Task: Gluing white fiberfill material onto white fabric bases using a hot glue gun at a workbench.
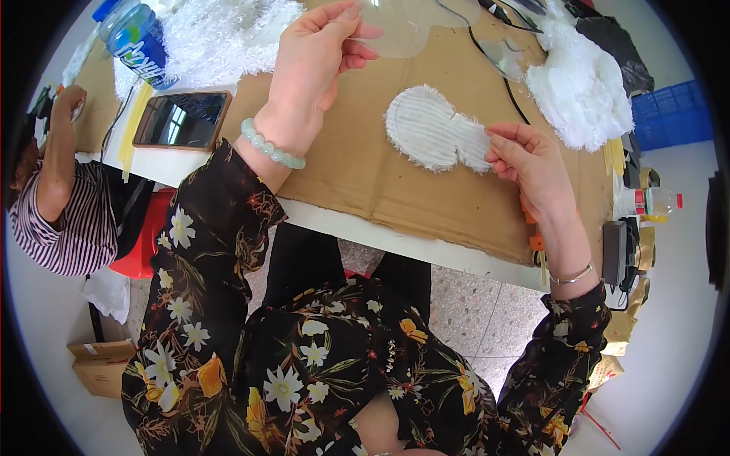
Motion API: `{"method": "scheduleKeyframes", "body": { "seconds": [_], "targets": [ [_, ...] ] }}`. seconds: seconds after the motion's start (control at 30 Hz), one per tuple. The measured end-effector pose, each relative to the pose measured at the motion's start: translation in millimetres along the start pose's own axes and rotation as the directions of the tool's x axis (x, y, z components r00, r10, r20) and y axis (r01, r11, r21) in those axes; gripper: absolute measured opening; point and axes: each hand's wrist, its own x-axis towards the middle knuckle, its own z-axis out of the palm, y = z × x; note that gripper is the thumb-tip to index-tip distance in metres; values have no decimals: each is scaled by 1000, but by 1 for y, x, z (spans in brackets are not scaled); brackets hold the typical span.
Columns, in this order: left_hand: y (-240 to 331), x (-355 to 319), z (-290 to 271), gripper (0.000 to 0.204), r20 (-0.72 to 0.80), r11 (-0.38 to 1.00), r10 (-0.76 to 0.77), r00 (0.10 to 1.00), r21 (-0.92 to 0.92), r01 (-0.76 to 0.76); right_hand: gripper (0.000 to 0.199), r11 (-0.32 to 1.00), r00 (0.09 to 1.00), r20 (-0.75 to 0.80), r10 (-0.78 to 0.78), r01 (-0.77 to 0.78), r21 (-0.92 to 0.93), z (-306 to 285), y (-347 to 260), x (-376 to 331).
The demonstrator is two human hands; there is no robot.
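My right hand (525,163) pinches the narrow end of a white fabric piece (426,128), cut with two rounded lobes, a notched waist and fuzzy edges. The piece lies over the brown cardboard (334,178) that covers the table. Raised at the top middle, my left hand (319,57) grips the edge of a clear plastic template (407,29) between thumb and fingers. Part of the template runs out toward the top of the picture. Its exact outline is hard to make out against the cardboard.
Shaggy white plush fabric (213,38) lies at the back left, with more white plush (582,87) at the back right. A phone (182,120) and a blue-labelled bottle (137,42) stand left. Black cable (494,57) crosses the back. A person in stripes (65,220) sits at far left.
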Motion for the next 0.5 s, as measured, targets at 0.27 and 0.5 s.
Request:
{"method": "scheduleKeyframes", "body": {
  "seconds": [0.27,0.5],
  "targets": [
    [-5,0,0,23,63,999,-36,997,14,35,26,980,996,-50,-74,64,-188,-1,-3,-8],
    [-5,1,2,23,61,999,-19,998,38,17,28,675,910,-30,-413,284,-681,-12,-6,-15]
  ]
}}
